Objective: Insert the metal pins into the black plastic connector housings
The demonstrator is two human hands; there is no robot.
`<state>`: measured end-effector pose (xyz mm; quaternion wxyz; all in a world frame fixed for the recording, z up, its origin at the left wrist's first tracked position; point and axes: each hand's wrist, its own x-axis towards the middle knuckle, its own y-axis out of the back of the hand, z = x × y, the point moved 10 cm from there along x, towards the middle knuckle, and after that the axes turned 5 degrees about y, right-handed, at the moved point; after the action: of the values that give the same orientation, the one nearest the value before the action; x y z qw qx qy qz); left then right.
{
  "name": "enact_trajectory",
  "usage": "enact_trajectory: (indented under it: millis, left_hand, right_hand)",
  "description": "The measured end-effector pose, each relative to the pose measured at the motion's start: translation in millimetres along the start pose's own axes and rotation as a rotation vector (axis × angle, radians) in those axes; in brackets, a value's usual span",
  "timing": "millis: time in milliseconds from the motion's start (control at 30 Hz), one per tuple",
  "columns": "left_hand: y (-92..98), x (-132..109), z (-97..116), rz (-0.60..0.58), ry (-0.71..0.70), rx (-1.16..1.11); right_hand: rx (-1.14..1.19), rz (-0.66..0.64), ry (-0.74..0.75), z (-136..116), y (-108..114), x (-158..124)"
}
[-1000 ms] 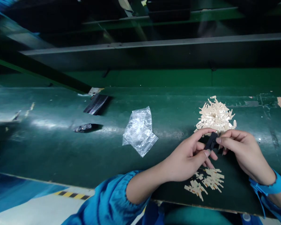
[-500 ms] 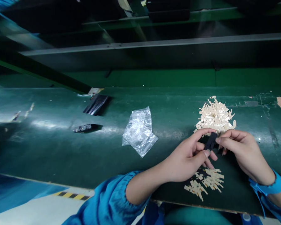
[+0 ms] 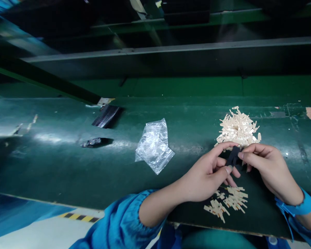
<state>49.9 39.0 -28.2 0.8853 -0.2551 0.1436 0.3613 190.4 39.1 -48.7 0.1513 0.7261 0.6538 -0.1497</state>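
A steady hold on the small black oblong plastic-looking part (image 3: 232, 155) would help: the left hand (image 3: 206, 176) grips it between thumb and forefinger, the right hand (image 3: 271, 166) pinches its edge, perhaps with something hidden there. Beyond lies a heap of flat cream strips (image 3: 238, 128); nearer, a smaller cream scatter (image 3: 234, 200).

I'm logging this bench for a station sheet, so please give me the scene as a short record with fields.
Left hand: holds a black part between thumb and fingers
Right hand: fingertips at the black part; anything smaller in them is hidden
Right wrist: blue band
Beyond hands: larger heap of pale pieces
Near front edge: smaller group of pale pieces
Left of hands: clear plastic bag
Farther left: dark ridged object, small dark object
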Motion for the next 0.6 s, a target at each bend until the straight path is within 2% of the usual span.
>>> enact_trajectory:
  millis: [300,467,600]
  left_hand:
    - [1.9,1,-1,0.003,0.011,0.009]
    - [1.8,1,0,0.002,0.02,-0.011]
    - [1.7,0,1,-0.01,0.002,-0.033]
  right_hand:
    - [-0.014,0.012,0.026,1,1,2]
    - [-0.017,0.02,0.09,-6,2,2]
    - [0.003,-0.093,0.022,0,-8,0]
